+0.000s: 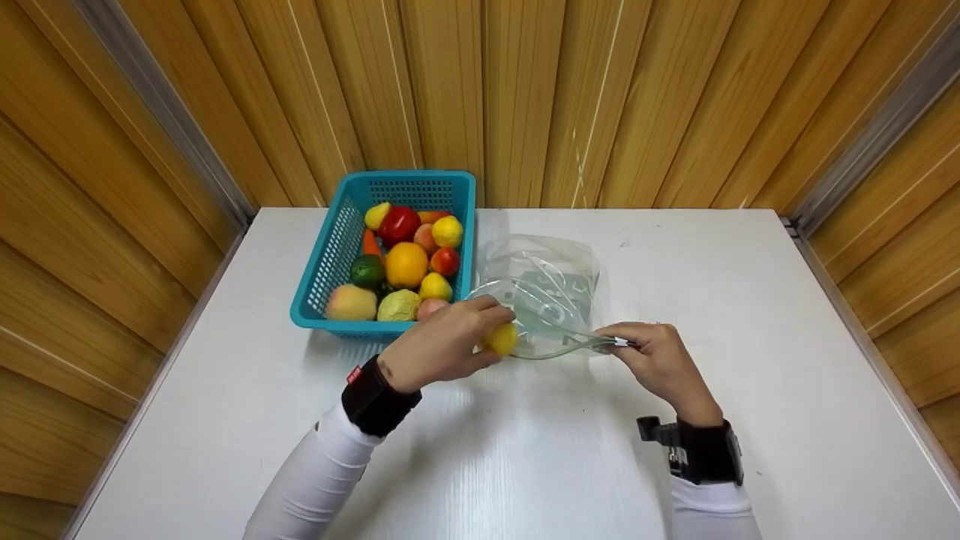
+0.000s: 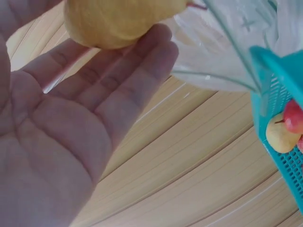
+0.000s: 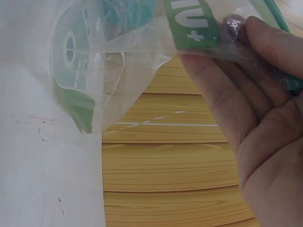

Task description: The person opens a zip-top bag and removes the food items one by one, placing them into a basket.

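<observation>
My left hand (image 1: 450, 337) holds a yellow pear (image 2: 123, 19) between thumb and fingers, its stem pointing toward the bag. In the head view the pear is at the mouth of a clear plastic zip bag (image 1: 547, 255), and the fingers partly cover it. The bag lies on the table with its mouth spread into a loop toward me. My right hand (image 1: 656, 360) pinches the right corner of that mouth, near a small white slider (image 1: 621, 342). In the right wrist view, green print (image 3: 191, 23) shows on the bag beside the fingers.
A teal plastic basket (image 1: 300, 300) stands left of the bag. Inside are several fruits and vegetables, among them an orange (image 1: 406, 265), a red pepper (image 1: 399, 225) and a peach (image 1: 351, 303). Wood-look panels (image 1: 517, 97) enclose the white table (image 1: 562, 465) at the back and sides.
</observation>
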The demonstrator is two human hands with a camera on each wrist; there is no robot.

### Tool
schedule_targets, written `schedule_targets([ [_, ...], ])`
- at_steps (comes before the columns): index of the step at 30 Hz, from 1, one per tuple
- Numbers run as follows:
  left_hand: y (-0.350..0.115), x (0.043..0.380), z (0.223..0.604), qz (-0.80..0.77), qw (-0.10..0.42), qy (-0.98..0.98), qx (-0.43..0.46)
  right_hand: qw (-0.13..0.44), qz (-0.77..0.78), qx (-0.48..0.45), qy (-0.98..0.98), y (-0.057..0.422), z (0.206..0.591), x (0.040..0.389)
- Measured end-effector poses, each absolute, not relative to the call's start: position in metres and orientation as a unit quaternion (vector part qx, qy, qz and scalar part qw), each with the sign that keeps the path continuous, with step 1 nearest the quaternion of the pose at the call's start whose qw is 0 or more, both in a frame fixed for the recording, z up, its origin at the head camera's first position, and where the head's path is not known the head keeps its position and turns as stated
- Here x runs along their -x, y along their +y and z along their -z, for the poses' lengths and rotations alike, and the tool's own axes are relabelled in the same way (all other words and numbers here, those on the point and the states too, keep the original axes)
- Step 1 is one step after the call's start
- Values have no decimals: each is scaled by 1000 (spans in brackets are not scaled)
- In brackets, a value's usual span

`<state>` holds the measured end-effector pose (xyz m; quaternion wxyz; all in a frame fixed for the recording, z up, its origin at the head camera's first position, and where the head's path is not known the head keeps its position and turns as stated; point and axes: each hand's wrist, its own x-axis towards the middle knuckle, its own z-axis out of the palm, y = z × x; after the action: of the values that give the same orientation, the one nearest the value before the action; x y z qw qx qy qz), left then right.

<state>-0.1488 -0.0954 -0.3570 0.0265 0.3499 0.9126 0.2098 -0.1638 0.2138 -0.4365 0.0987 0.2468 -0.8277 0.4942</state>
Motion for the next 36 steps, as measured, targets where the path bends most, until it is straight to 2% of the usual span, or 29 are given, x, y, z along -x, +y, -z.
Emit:
schedule_targets([
  [5, -101, 150, 343, -217, 53, 912, -344, 100, -493, -259, -825, 215, 437, 164],
  [10, -106, 152, 328, -228, 53, 906, -352, 99, -493, -267, -822, 215, 436, 164],
  [22, -117, 169, 290, -218, -8, 914, -343, 97, -495, -266, -821, 215, 435, 164],
  [29, -128, 195, 278, -247, -27, 916, -315, 101, -490, -267, -824, 215, 435, 163],
  [36, -134, 225, 271, -278, -70, 921, -263, 99, -492, -270, -822, 215, 436, 164],
])
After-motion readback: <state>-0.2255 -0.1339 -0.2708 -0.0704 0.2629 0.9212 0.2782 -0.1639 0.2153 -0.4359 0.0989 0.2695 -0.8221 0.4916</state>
